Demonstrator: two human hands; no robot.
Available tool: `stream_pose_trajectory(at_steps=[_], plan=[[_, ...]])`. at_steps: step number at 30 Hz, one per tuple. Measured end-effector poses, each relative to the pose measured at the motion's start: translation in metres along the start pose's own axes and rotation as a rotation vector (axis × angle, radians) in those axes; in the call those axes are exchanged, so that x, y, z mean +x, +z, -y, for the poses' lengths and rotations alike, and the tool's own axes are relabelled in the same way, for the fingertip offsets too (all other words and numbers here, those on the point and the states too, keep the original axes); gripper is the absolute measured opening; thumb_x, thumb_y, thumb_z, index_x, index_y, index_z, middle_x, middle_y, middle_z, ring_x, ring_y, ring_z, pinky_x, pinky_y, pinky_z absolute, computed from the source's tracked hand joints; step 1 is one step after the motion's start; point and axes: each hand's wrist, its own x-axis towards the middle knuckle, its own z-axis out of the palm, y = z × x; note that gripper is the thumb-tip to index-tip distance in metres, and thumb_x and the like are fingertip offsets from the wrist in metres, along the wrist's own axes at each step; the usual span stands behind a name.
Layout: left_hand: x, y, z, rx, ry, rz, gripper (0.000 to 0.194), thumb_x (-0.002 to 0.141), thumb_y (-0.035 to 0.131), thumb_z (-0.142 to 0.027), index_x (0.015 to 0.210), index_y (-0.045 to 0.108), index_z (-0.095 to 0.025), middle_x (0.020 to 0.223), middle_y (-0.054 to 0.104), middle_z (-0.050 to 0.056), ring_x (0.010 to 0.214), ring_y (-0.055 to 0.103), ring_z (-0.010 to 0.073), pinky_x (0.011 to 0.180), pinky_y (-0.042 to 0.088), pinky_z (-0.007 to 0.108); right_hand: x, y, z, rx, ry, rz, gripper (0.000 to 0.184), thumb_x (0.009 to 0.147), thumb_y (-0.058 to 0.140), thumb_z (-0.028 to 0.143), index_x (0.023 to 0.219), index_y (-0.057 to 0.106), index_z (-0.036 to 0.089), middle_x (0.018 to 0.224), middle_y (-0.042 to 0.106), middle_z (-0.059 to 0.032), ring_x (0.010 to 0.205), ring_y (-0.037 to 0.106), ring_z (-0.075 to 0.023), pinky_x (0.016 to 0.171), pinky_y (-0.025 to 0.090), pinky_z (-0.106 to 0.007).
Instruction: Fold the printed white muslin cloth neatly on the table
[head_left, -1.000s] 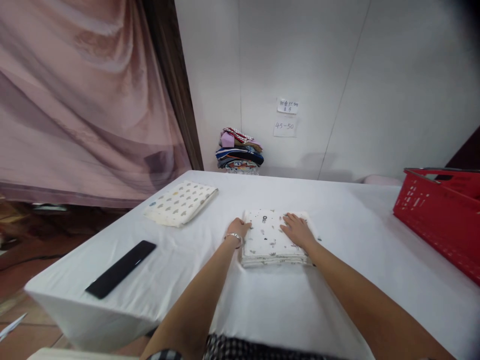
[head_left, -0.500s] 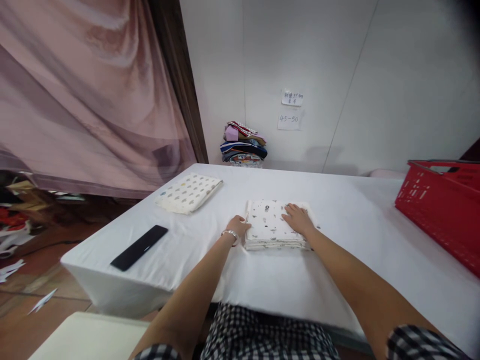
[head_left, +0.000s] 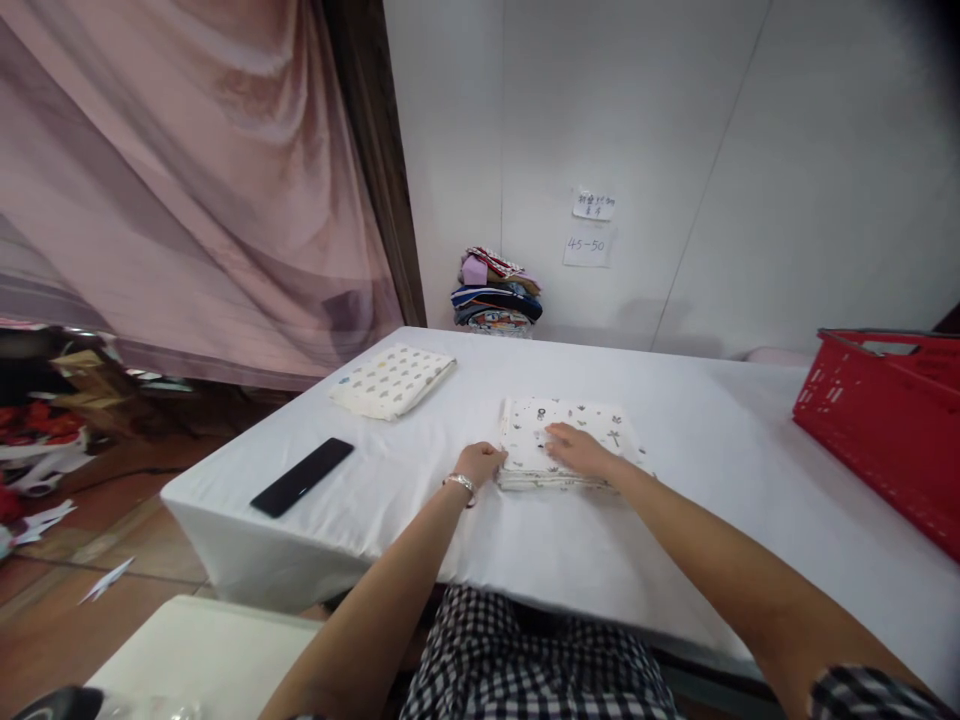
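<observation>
Here, the right hand (head_left: 579,450) lies stretched on the folded white printed cloth (head_left: 525,440). The left hand (head_left: 478,463) curls at its corner; I can't tell if it pinches.

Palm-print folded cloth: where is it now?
The folded cloth is just right of centre in the head view, on the white table, left hand at its left edge, right hand over its top.
</observation>
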Motion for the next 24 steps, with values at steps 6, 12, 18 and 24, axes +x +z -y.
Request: stream_pose_trajectory(at_steps=[6,12,18,24], plan=[[-0.007,0.001,-0.011,0.162,-0.015,0.048,0.031,0.066,0.061,-0.049,0.061,0.059,-0.019,0.068,0.066,0.003,0.067,0.059,0.0156,0.056,0.040,0.023,-0.026,0.016,0.023,0.005,-0.251,-0.031,0.046,0.089,0.031,0.046,0.121,0.053,0.021,0.132,0.046,-0.0037,0.126,0.034,-0.0202,0.103,0.026,-0.034],[-0.008,0.001,-0.014,0.107,-0.032,0.048,0.021,0.065,0.063,-0.038,0.066,0.062,-0.018,0.070,0.066,0.002,0.070,0.059,0.0143,0.057,0.041,0.021,-0.034,0.011,0.029,-0.001,-0.335,0.016,0.042,0.090,0.030,0.046,0.114,0.057,0.024,0.119,0.055,-0.0053,0.116,0.043,-0.0219,0.095,0.032,-0.037],[-0.011,0.002,-0.001,0.059,-0.075,0.008,0.018,0.067,0.061,-0.035,0.066,0.062,-0.017,0.070,0.066,0.001,0.070,0.059,0.0132,0.057,0.041,0.020,-0.036,0.017,0.030,-0.049,-0.336,0.022,0.042,0.088,0.035,0.045,0.120,0.053,0.024,0.130,0.047,-0.0079,0.123,0.036,-0.0250,0.099,0.026,-0.043],[-0.008,0.000,-0.002,0.092,-0.056,0.052,0.023,0.067,0.062,-0.040,0.068,0.062,-0.017,0.072,0.066,0.002,0.072,0.060,0.0154,0.057,0.042,0.022,-0.037,0.019,0.030,-0.083,-0.311,0.094,0.049,0.086,0.038,0.047,0.131,0.042,0.027,0.142,0.032,-0.0065,0.130,0.024,-0.0267,0.103,0.019,-0.046]])
